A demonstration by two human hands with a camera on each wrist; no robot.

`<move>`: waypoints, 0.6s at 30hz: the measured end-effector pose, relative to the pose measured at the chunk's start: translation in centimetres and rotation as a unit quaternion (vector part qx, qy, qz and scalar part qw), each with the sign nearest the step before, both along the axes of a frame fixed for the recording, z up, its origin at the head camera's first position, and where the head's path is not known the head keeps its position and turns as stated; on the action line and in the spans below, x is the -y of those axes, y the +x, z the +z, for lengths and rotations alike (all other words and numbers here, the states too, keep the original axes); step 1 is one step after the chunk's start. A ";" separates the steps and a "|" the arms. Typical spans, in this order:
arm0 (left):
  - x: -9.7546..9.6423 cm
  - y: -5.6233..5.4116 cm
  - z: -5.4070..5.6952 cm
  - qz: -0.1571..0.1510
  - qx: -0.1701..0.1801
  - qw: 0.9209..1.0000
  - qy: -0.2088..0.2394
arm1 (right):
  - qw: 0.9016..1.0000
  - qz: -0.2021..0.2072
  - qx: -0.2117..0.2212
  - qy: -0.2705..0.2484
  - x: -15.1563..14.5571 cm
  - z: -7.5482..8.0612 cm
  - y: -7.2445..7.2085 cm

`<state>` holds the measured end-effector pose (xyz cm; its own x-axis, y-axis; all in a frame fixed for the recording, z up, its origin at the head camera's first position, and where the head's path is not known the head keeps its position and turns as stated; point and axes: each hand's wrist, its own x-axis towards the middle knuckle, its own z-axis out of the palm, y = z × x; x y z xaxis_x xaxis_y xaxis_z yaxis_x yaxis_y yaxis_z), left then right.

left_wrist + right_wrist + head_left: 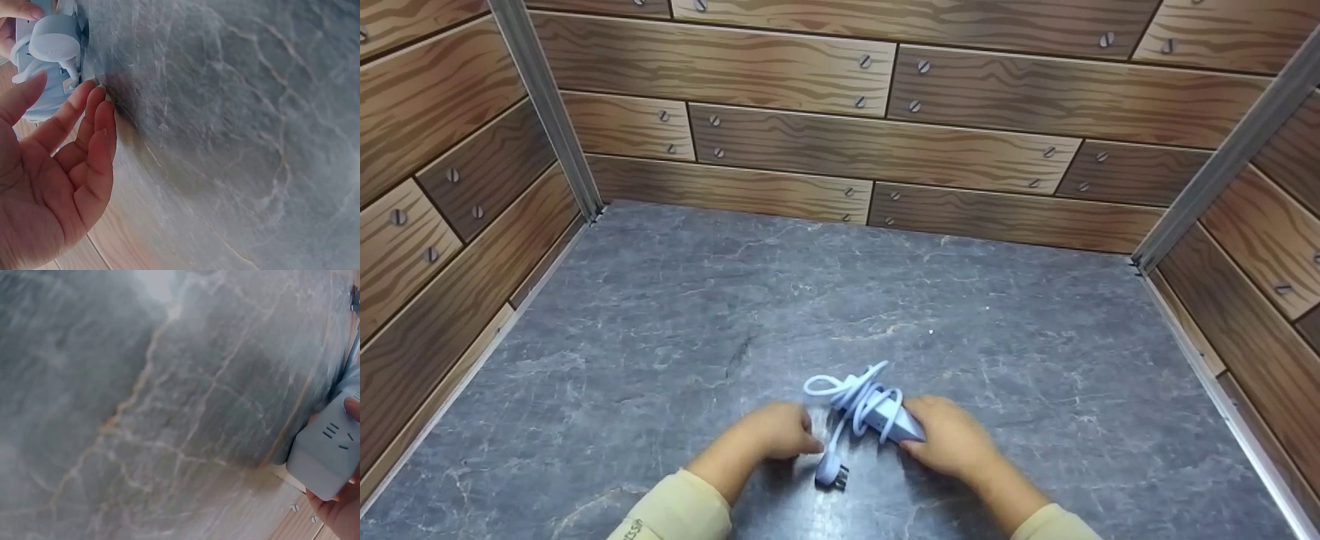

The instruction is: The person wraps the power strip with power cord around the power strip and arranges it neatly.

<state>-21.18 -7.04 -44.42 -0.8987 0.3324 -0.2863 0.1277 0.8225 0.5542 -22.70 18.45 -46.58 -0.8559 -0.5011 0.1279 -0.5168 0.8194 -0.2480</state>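
Observation:
A pale blue power strip (909, 429) has its cord (840, 388) looped several times around its body. My right hand (954, 436) grips the strip's near right end between thumb and fingers; the right wrist view shows sockets on that white end block (323, 453). The plug (829, 469) hangs from a length of cord on the near side, its dark prongs pointing right. Just left of the plug is my left hand (781, 430), its fingers loosely bent. Seen from the left wrist, a gap separates that thumb from the fingers, and the plug's round back (55, 42) lies beyond the fingertips.
A grey marbled tabletop (720, 300) spreads beneath both hands. Wood-plank panels (795, 135) with printed screws enclose its back and sides, joined by metal corner posts (551, 112). Metal strips (442, 401) edge the surface at left and right.

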 end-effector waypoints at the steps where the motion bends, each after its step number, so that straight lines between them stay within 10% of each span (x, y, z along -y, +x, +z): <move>1: 0.0 0.0 -0.1 0.000 0.000 1.000 0.000 | 1.000 -0.003 -0.005 0.007 -0.1 0.1 0.0; 18: 2.6 -2.2 3.7 0.029 -0.019 0.995 -0.089 | 0.990 -0.012 0.110 0.087 -2.2 6.1 -2.4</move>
